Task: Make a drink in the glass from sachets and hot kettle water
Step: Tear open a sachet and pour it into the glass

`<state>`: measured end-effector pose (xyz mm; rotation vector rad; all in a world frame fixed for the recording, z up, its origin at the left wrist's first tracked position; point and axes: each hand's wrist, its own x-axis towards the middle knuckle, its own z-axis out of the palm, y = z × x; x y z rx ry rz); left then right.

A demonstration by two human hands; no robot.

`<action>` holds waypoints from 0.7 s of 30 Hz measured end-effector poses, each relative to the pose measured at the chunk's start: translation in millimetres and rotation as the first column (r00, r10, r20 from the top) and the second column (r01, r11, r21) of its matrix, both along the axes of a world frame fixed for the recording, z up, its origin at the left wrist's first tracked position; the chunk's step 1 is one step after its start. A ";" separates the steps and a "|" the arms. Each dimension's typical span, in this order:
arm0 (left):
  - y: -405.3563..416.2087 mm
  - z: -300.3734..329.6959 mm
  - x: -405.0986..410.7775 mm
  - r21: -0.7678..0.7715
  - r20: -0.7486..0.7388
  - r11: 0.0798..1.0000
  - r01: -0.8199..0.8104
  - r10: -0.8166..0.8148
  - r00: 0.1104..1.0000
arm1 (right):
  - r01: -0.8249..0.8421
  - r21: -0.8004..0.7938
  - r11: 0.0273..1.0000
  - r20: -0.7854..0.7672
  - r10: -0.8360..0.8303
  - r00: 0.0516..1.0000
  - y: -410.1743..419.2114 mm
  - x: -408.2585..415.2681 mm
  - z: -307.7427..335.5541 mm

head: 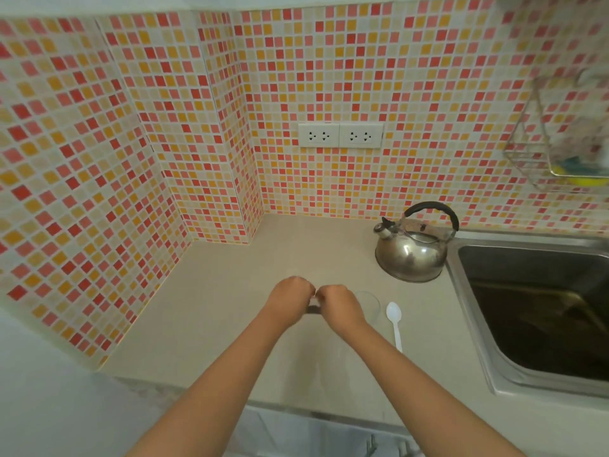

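Note:
Both my hands meet over the beige counter, knuckles up. My left hand (290,296) and my right hand (339,305) pinch a small sachet (313,308) between them; only a dark sliver and a white tip of it show. A clear glass (370,306) stands just right of my right hand, partly hidden behind it. A white plastic spoon (394,324) lies on the counter to the right of the glass. The steel kettle (412,252) with a black handle stands behind, near the sink.
A steel sink (527,311) fills the right side. The tiled wall carries two sockets (341,135) above the counter (230,308). A wire rack (560,150) with sponges hangs on the wall at the upper right.

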<state>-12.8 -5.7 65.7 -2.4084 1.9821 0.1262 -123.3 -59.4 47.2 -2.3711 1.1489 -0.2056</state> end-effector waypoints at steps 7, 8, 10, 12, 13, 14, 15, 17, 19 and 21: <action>-24.8 42.3 -32.2 -0.032 -0.009 0.998 -0.050 0.050 0.999 | 0.067 0.041 0.997 0.094 -0.070 0.993 -25.3 -32.0 44.3; -28.6 45.4 -38.9 -0.033 -0.025 0.997 -0.072 0.071 0.997 | 0.060 0.044 0.997 0.096 -0.064 0.993 -28.9 -38.0 47.9; -36.5 47.5 -51.8 -0.029 -0.087 0.991 -0.129 0.126 0.988 | 0.064 0.071 0.995 0.098 -0.071 0.993 -34.4 -50.2 52.2; -43.0 46.7 -62.6 -0.007 -0.212 0.980 -0.198 0.192 0.958 | 0.103 0.096 0.990 0.088 -0.111 0.990 -38.3 -62.9 52.3; -45.6 45.1 -66.5 0.009 -0.282 0.973 -0.232 0.225 0.933 | 0.145 0.107 0.984 0.100 -0.156 0.983 -39.5 -69.3 51.2; -48.2 42.7 -69.7 0.026 -0.349 0.965 -0.261 0.253 0.902 | 0.203 0.124 0.971 0.130 -0.219 0.967 -40.8 -75.6 49.0; -50.0 40.9 -73.1 0.048 -0.409 0.957 -0.285 0.279 0.869 | 0.275 0.139 0.951 0.167 -0.296 0.941 -40.9 -81.4 47.0; -53.3 38.2 -79.9 0.080 -0.499 0.943 -0.322 0.318 0.806 | 0.417 0.174 0.892 0.229 -0.449 0.864 -39.1 -90.7 44.7; -56.9 36.6 -87.2 0.115 -0.586 0.929 -0.352 0.349 0.731 | 0.505 0.273 0.819 0.232 -0.565 0.792 -39.4 -96.2 42.7; -61.0 36.1 -94.3 0.152 -0.671 0.919 -0.363 0.366 0.645 | 0.506 0.466 0.726 0.210 -0.646 0.734 -41.5 -98.1 42.4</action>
